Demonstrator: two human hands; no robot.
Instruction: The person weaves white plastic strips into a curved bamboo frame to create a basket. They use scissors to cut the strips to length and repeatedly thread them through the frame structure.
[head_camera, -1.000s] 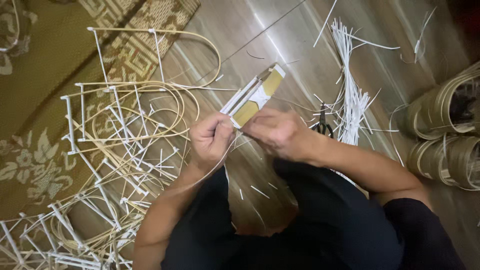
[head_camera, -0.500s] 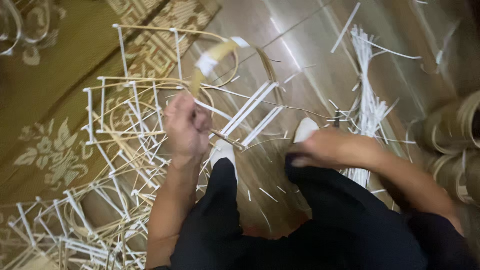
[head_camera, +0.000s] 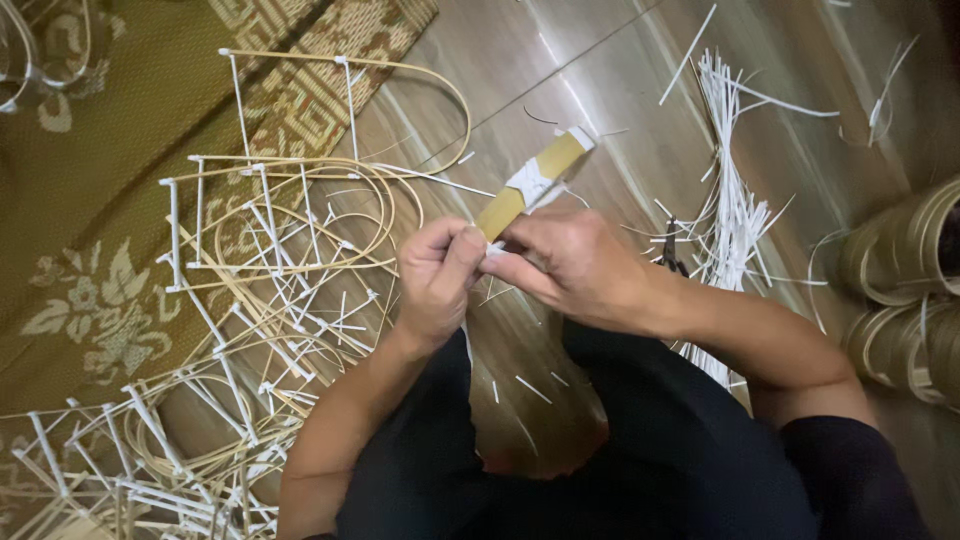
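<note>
Left hand (head_camera: 437, 283) and right hand (head_camera: 570, 268) pinch near end of tan strip bundle (head_camera: 528, 187), steadying white binding; pliers (head_camera: 671, 255) just right of bundle, within reach.

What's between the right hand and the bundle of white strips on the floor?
Head view: a small pair of dark pliers lies on the wooden floor between the right hand and the white strip bundle.

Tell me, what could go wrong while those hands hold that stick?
The white strip wound round the tan stick might loosen, since both hands pinch only the stick's near end. The pliers lie hidden among white strips on the floor, easy to press a hand or leg onto. The cane frames crowd the left elbow and could get knocked.
</note>
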